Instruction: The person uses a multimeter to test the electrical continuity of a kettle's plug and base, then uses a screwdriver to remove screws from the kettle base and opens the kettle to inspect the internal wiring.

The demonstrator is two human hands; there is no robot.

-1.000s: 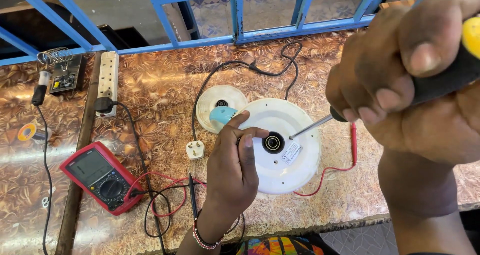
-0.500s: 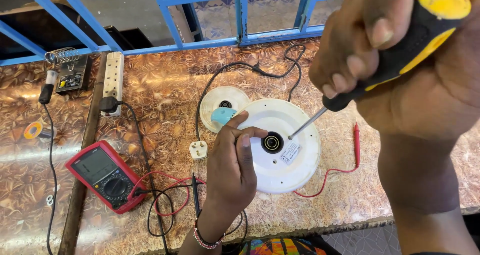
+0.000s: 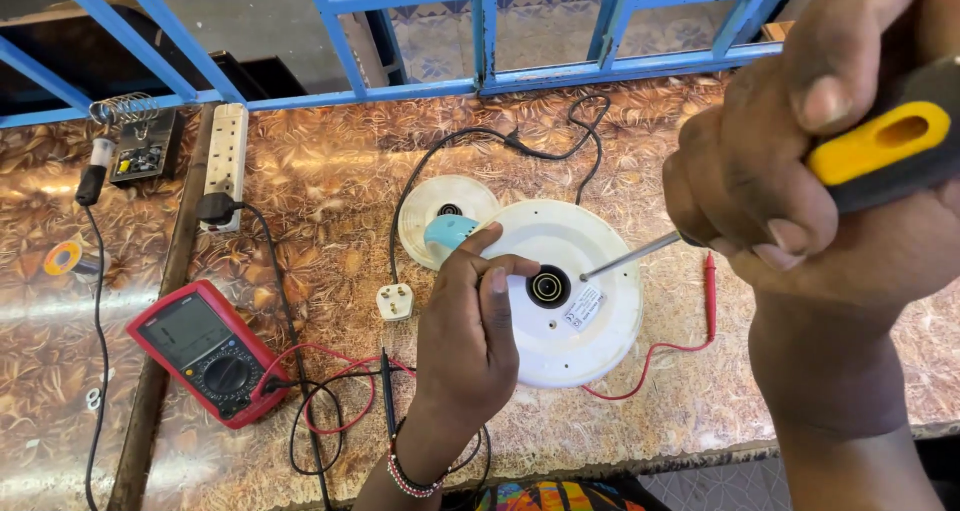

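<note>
A white round kettle underside (image 3: 590,336) faces up on the patterned counter, with a black ring connector at its centre. My left hand (image 3: 470,331) rests on its left edge, fingers curled against the rim. My right hand (image 3: 800,171) grips a screwdriver (image 3: 870,156) with a black and yellow handle, close to the camera. Its metal tip touches the white surface just right of the centre connector. A pale blue part (image 3: 448,231) pokes out behind my left fingers.
A white round power base (image 3: 445,206) with black cord lies behind. A red multimeter (image 3: 205,351) with red and black leads sits at left, beside a white plug (image 3: 395,301), power strip (image 3: 225,156), soldering iron stand (image 3: 130,121) and blue window frame (image 3: 480,31).
My right hand with the screwdriver has shifted slightly, and the handle now points more to the right. My left hand stays on the kettle rim.
</note>
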